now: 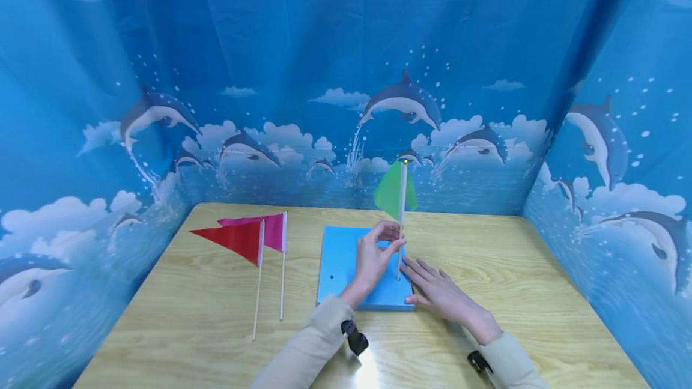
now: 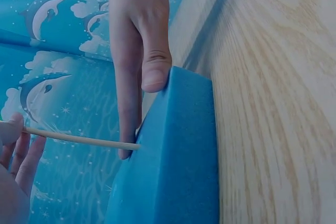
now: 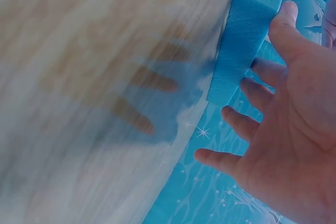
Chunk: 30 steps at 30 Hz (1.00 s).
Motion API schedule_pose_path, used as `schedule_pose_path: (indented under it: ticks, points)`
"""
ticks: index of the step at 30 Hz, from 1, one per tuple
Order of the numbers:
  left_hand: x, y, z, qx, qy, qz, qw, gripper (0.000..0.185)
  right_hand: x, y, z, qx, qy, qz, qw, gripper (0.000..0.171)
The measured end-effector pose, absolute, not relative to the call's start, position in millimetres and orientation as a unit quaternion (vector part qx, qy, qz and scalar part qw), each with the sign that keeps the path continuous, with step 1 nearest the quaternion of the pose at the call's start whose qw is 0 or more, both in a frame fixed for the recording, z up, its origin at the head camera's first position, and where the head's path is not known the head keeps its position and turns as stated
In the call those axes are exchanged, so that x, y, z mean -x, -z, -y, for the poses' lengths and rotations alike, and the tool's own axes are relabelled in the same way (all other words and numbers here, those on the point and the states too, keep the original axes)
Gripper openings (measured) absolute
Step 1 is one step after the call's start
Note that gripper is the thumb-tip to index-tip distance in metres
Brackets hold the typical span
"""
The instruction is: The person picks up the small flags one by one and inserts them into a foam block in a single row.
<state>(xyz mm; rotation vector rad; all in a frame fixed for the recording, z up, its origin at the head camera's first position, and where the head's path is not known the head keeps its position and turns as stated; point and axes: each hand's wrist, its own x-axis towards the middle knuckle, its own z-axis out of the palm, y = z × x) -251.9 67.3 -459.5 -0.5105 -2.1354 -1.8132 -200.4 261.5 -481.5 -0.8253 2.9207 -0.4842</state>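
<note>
Head view first: we see the left hand [image 1: 373,260] pinching the stick of a green flag [image 1: 396,192] that stands upright in a blue foam block [image 1: 340,269], while the right hand [image 1: 440,293] lies flat with straight fingers at the block's right edge, seemingly to steady it. A red flag [image 1: 238,239] and a pink flag [image 1: 270,230] lie on the wooden table [image 1: 513,269], well left of the block; dolphin-print curtains [image 1: 162,77] wall it in.

Left wrist view: we see the stick [image 2: 79,139] entering the foam, straight fingers [image 2: 142,51] pressing beside it.

Right wrist view: blurred; we make out spread, released fingers [image 3: 247,124] at the block's edge.
</note>
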Motion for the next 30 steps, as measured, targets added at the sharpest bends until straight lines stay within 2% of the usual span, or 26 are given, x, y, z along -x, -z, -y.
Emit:
schedule_pose_path:
  ticks: [12, 30]
  points:
    - [254.1, 467.9, -70.6, 0.168, 0.608, 0.764, 0.133, 0.020, 200.2, 478.5, -261.0, 0.263, 0.164, -0.949, 0.050, 0.070]
    - [253.2, 467.0, -71.5, 0.157, 0.594, 0.779, 0.123, 0.023, 200.9, 481.0, -261.5, 0.265, 0.164, -0.949, 0.045, 0.069]
